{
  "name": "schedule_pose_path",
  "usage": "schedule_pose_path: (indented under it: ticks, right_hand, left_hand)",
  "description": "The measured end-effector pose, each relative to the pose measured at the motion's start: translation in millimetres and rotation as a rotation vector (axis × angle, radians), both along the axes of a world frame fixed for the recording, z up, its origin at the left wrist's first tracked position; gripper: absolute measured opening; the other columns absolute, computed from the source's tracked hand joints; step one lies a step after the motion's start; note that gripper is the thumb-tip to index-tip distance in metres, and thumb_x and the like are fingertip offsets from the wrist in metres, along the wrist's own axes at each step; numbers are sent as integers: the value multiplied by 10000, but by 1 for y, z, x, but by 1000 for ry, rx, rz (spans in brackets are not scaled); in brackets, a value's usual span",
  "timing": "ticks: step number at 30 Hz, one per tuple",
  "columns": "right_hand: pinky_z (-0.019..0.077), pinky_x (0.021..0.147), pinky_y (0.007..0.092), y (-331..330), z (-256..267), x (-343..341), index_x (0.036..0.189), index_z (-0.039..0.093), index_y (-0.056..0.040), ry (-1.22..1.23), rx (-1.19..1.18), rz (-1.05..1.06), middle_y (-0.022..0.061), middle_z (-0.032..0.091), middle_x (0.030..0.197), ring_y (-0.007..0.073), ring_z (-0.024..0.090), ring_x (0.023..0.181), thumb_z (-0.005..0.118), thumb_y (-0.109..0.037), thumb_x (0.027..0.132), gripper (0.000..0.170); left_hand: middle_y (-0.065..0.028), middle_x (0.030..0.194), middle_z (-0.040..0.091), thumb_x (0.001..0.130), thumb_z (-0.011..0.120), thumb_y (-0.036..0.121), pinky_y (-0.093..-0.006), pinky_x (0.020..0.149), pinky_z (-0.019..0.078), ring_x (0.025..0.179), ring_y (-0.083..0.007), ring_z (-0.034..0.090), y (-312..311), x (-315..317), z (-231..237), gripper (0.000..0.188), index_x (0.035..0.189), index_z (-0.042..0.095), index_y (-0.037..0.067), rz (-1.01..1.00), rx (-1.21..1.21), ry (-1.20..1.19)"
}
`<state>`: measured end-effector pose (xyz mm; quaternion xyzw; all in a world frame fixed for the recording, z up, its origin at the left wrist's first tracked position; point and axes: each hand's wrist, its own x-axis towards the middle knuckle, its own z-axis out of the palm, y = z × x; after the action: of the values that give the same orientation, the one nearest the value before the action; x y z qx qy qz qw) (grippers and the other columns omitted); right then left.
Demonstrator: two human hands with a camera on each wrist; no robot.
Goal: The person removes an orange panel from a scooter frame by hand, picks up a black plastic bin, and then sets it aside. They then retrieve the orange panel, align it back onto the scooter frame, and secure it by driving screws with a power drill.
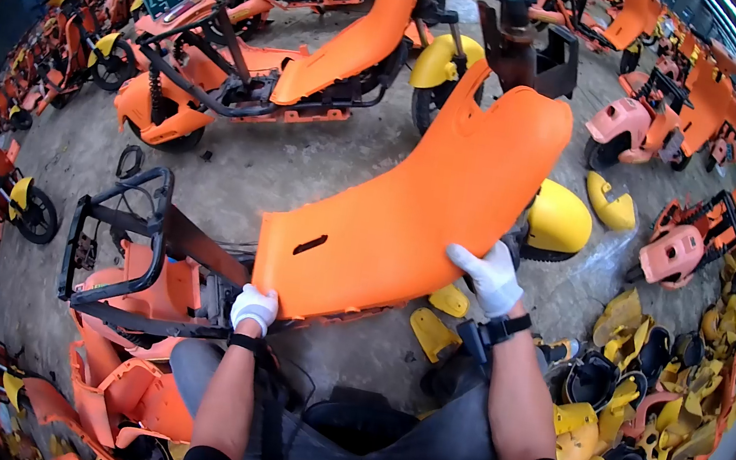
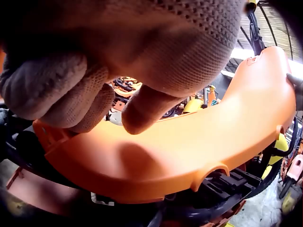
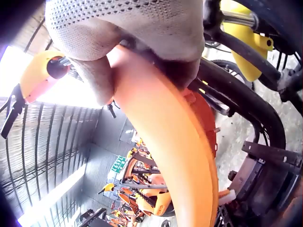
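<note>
A long, curved orange scooter body panel (image 1: 398, 215) with a small slot lies over a stripped scooter's black tube frame (image 1: 162, 239). My gloved left hand (image 1: 254, 308) grips the panel's near left corner; the left wrist view shows its curled fingers (image 2: 78, 97) at the panel's end. Farther up, my gloved right hand (image 1: 493, 280) holds the right edge, thumb on the upper face. In the right wrist view that hand wraps the panel edge (image 3: 165, 127), its fingers partly hidden behind it. The panel's raised end stands close to the dark steering column (image 1: 512, 43).
A yellow front fender (image 1: 560, 217) sits beside the panel, and a loose yellow piece (image 1: 612, 203) lies beyond it. Yellow parts and dark shells pile up (image 1: 664, 432) at right. Another orange scooter (image 1: 249, 72) stands ahead. Orange panels (image 1: 133, 395) lie at lower left.
</note>
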<state>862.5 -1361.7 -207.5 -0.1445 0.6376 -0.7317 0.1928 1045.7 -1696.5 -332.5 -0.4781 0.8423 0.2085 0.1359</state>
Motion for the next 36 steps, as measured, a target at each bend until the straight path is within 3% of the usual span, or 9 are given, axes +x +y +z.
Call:
schedule_pose_path:
  ticks: [8, 15, 17, 19, 21, 27, 30, 33, 36]
  right_hand:
    - [488, 762, 282, -10, 49, 10, 1001, 628, 45, 222, 157, -26, 73, 669, 954, 136, 608, 827, 688, -124, 814, 260]
    - [442, 800, 268, -6, 57, 2, 1115, 542, 17, 267, 111, 26, 38, 616, 1017, 114, 559, 890, 673, -181, 832, 370]
    - [440, 812, 275, -2, 62, 1, 1133, 530, 17, 275, 139, 60, 43, 603, 1049, 120, 554, 915, 673, -157, 823, 383]
    - [447, 771, 270, 1, 72, 13, 1063, 550, 7, 267, 156, 24, 30, 601, 967, 112, 552, 853, 671, -125, 806, 313]
    - [450, 703, 261, 6, 65, 20, 987, 549, -7, 242, 127, -43, 18, 580, 856, 108, 536, 752, 662, -48, 766, 251]
    - [422, 799, 259, 48, 56, 25, 1099, 496, 3, 238, 90, -62, 30, 532, 977, 123, 489, 841, 632, 3, 762, 364]
    - [358, 972, 323, 81, 44, 15, 1307, 408, 5, 391, 41, -26, 78, 501, 1236, 182, 480, 1101, 690, -196, 845, 578]
    - [341, 991, 333, 96, 43, 10, 1310, 408, 2, 393, -79, -33, 77, 509, 1227, 183, 478, 1106, 672, -212, 859, 565]
    - [290, 1053, 351, 110, 53, 10, 1365, 350, 6, 409, -153, -99, 101, 434, 1354, 209, 426, 1217, 605, -230, 906, 576]
  left_hand:
    - [-254, 1097, 622, 855, 481, 473, -451, 905, 469, 1041, -375, 606, 1, 6, -7, 568, 1138, 530, -17, 98, 106, 39]
    - [-236, 1124, 621, 859, 505, 456, -429, 908, 464, 1049, -358, 609, 6, 7, 14, 610, 1232, 420, -18, 210, 158, 47]
    - [-236, 1153, 607, 841, 513, 425, -409, 911, 464, 1058, -333, 607, 5, 10, 27, 549, 1127, 597, -36, 113, 271, 26]
    - [-232, 1101, 630, 831, 518, 455, -401, 910, 454, 1073, -353, 588, -7, 13, -39, 560, 1070, 641, -36, -125, 267, 94]
    - [-241, 1087, 632, 824, 515, 456, -388, 900, 455, 1063, -360, 590, -5, 13, -50, 569, 1049, 644, -51, -95, 289, 152]
    - [-277, 1233, 546, 801, 582, 428, -369, 959, 427, 1163, -359, 535, 10, 12, -32, 658, 1194, 542, -98, -54, 458, 95]
    - [-266, 1230, 552, 812, 568, 436, -385, 960, 429, 1151, -355, 543, 8, 10, -33, 645, 1199, 547, -79, 10, 465, 98]
    - [-265, 1221, 556, 828, 544, 425, -404, 940, 443, 1131, -355, 554, 23, 12, -5, 589, 1173, 571, -52, 134, 389, 106]
    - [-261, 1182, 578, 859, 469, 443, -421, 922, 448, 1107, -365, 566, 40, 10, -8, 573, 1151, 593, -34, -67, 405, 77]
